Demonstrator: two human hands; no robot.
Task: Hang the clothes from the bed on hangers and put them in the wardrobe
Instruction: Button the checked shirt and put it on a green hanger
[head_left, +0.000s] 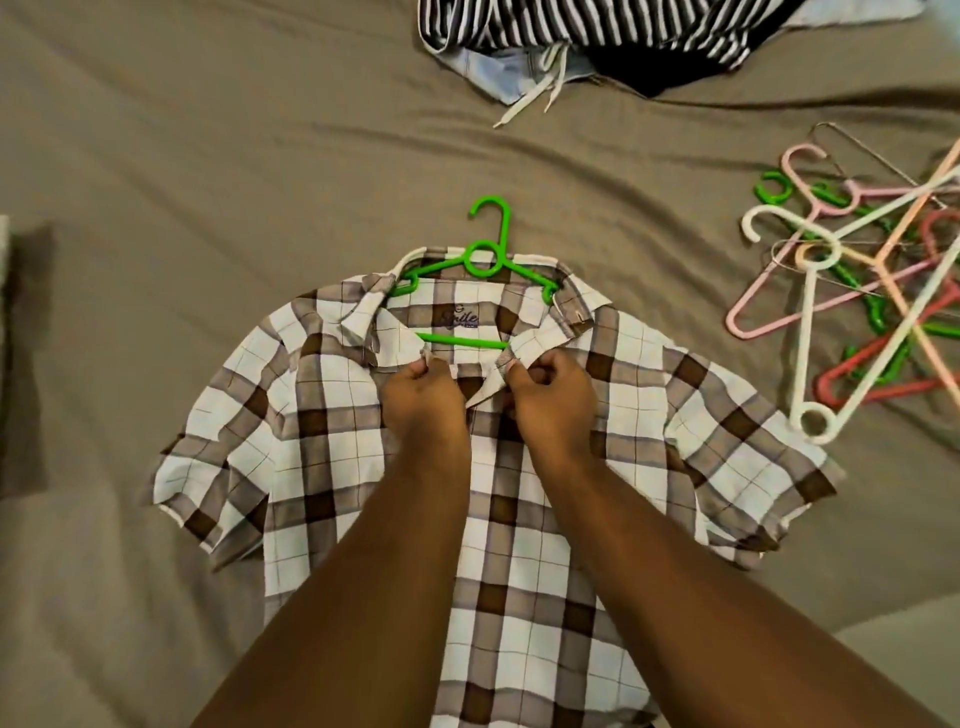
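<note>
A brown and white plaid short-sleeved shirt (343, 457) lies flat on the bed, front up. A green plastic hanger (485, 260) sits inside its collar, with the hook sticking out past the neckline. My left hand (423, 397) pinches the left front edge just under the collar. My right hand (550, 400) pinches the right front edge beside it. Both hands meet at the top of the button placket.
The shirt rests on a taupe bedsheet (208, 182). A heap of pink, white, green and red hangers (852, 291) lies at the right. Striped, black and pale blue clothes (597, 47) are piled at the far edge. A dark object (26, 353) sits at the left edge.
</note>
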